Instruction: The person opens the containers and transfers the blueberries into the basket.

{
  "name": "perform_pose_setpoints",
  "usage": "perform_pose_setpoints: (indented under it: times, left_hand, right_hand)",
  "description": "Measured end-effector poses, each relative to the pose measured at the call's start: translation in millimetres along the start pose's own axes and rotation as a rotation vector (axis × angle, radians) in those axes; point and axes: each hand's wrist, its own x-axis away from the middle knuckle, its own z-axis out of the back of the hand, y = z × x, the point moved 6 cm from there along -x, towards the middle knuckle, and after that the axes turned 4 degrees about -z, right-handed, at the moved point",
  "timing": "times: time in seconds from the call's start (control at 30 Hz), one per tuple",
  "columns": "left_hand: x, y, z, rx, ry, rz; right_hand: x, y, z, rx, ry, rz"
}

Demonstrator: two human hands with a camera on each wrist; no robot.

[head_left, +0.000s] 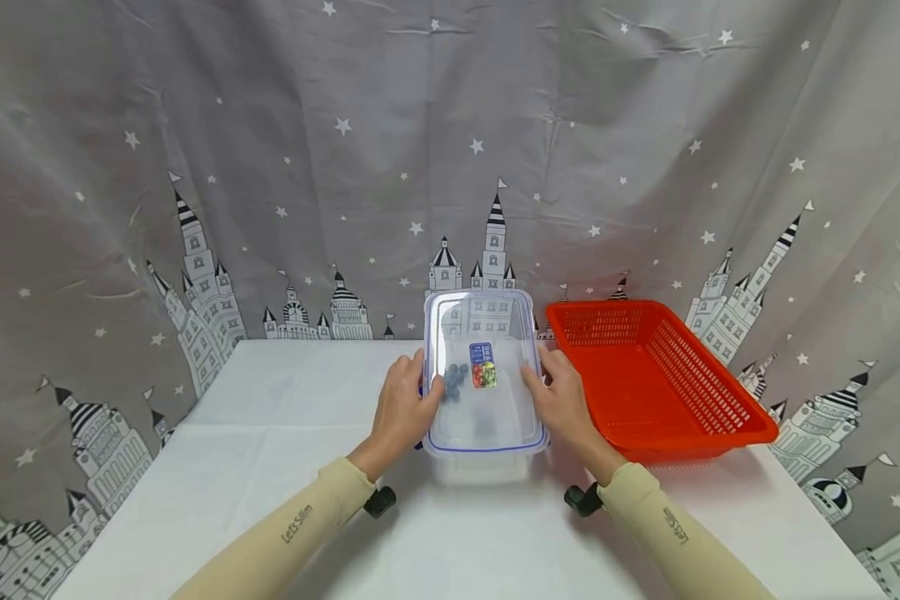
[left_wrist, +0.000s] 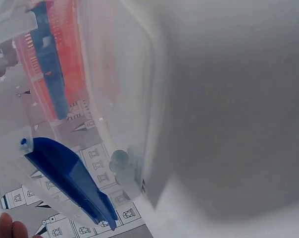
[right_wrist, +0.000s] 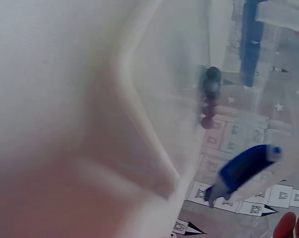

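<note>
A clear plastic lid (head_left: 513, 417) with a blue seal line sits over a clear food container (head_left: 480, 471) at the table's middle. My left hand (head_left: 407, 402) holds the lid's left edge, thumb on top. On the opposite edge, my right hand (head_left: 564, 398) grips it likewise. Blue clips (left_wrist: 73, 178) stick outward from the lid, unfastened, in the left wrist view; another blue clip (right_wrist: 246, 168) shows in the right wrist view. Through the plastic, a cluster of dark, round, grape-like pieces (right_wrist: 210, 94) is visible inside. A colourful label (head_left: 483, 365) marks the lid. Most fingers are hidden below the rim.
A red plastic basket (head_left: 645, 442) with slotted walls stands just right of the container, close to my right forearm. White cloth covers the table (head_left: 270, 467). Behind it hangs a grey curtain (head_left: 390, 108) printed with castles and stars.
</note>
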Motion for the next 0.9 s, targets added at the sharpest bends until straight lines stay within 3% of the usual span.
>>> perform_pose_setpoints:
  times: [0.17, 0.37, 0.57, 0.77, 0.9]
  left_hand:
    - [-1.6, 4.0, 6.5, -0.010, 0.047, -0.052]
    - [-3.8, 6.8, 19.5, -0.010, 0.049, -0.061]
    - [-11.9, 1.2, 49.4, -0.037, 0.013, -0.030]
    - [-15.6, -18.1, 75.8, -0.079, -0.052, 0.025]
    - [-9.6, -35.5, 85.7, -0.104, -0.128, 0.089]
  right_hand:
    - [-4.9, -12.5, 5.9, 0.015, 0.047, 0.106]
    - [-5.5, -21.9, 2.8, 0.038, 0.018, 0.073]
    - [-15.6, -50.7, -9.7, 0.084, -0.029, 0.081]
    - [-23.8, -75.6, -29.1, 0.132, -0.140, -0.021]
    - [-24.9, -82.4, -47.3, 0.169, -0.233, -0.094]
